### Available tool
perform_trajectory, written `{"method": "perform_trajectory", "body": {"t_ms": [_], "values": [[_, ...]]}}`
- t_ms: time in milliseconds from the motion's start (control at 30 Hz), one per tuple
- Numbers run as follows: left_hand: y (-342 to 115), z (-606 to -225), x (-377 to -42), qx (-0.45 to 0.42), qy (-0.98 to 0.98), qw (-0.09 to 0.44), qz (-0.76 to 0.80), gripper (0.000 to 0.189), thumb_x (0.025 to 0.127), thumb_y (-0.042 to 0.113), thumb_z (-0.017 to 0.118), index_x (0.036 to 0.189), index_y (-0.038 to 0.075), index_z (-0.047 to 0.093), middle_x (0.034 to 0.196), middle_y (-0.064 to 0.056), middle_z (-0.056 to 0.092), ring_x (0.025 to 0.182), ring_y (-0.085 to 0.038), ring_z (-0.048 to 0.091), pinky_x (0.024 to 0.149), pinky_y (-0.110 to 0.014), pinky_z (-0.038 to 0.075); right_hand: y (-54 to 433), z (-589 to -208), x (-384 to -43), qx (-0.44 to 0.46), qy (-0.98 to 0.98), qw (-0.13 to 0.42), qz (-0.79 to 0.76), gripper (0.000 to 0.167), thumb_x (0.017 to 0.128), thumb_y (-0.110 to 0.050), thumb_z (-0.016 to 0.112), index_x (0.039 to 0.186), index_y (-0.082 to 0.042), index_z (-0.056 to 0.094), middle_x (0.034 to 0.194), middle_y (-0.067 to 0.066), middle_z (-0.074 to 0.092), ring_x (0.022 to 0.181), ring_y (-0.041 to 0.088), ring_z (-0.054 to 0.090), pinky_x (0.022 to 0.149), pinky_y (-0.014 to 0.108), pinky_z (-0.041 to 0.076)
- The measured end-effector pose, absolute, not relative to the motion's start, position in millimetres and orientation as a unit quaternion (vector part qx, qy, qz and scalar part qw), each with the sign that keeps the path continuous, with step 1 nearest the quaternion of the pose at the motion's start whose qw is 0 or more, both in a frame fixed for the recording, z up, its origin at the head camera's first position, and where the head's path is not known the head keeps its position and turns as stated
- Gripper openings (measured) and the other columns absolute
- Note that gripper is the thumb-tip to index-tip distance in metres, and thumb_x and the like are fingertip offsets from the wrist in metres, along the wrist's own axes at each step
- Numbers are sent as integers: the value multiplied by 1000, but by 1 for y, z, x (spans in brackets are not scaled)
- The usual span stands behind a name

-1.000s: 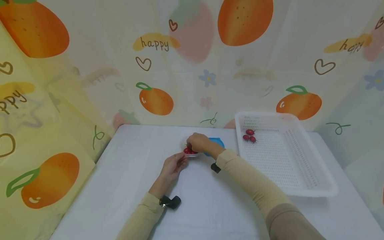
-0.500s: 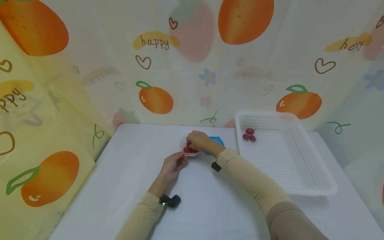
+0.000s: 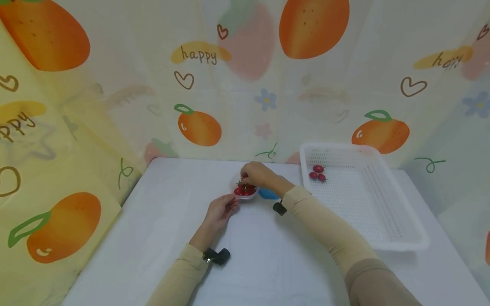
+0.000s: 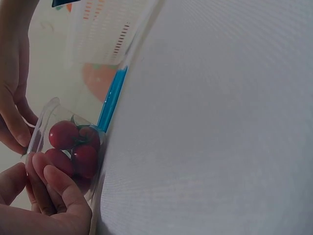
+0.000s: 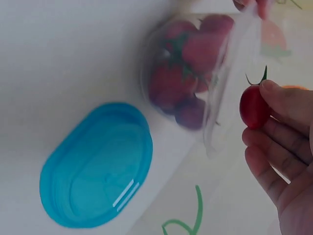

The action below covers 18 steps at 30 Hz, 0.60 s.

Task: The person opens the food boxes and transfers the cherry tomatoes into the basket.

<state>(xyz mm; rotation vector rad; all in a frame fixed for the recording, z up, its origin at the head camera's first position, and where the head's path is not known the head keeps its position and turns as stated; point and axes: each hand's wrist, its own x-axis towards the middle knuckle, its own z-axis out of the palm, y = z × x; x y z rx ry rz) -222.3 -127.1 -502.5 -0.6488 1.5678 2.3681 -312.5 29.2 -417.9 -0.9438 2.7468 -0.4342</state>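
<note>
A clear plastic container (image 3: pixel 245 197) filled with several red cherry tomatoes (image 4: pixel 85 160) stands on the white table. My left hand (image 3: pixel 220 210) pinches its near left rim between thumb and fingers. Just above the container, my right hand (image 3: pixel 259 175) holds a single cherry tomato (image 5: pixel 253 106) with a green stem, gripped between thumb and fingertips in the right wrist view. Beside the container lies a blue oval lid (image 5: pixel 100 166), partly hidden by the right wrist in the head view.
A white perforated basket (image 3: pixel 406 208) sits at the right of the table, with three cherry tomatoes (image 3: pixel 318 168) in its far left corner. A fruit-print curtain (image 3: pixel 237 97) rises behind the table's back edge.
My right hand has lifted slightly up and to the right from the container, uncovering more of the tomatoes inside. My left hand stays at the rim.
</note>
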Motion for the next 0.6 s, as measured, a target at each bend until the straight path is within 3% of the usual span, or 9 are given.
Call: {"method": "perform_trajectory", "body": {"t_ms": [233, 600], "values": [[-128, -502, -222, -221, 535, 115, 807, 34, 96, 19, 62, 124, 2, 58, 98, -2, 67, 96, -15, 63, 89, -25, 55, 41, -405, -315, -318, 928, 102, -166, 16, 93, -15, 66, 104, -7, 73, 101, 7, 72, 88, 18, 64, 81, 28, 56], [-126, -503, -222, -222, 538, 113, 805, 31, 96, 19, 61, 123, 4, 59, 100, -3, 66, 98, -16, 63, 89, -25, 55, 70, -376, -317, -324, 924, 55, -194, 18, 93, -16, 65, 106, -5, 72, 100, 10, 70, 90, 21, 64, 83, 29, 57]]}}
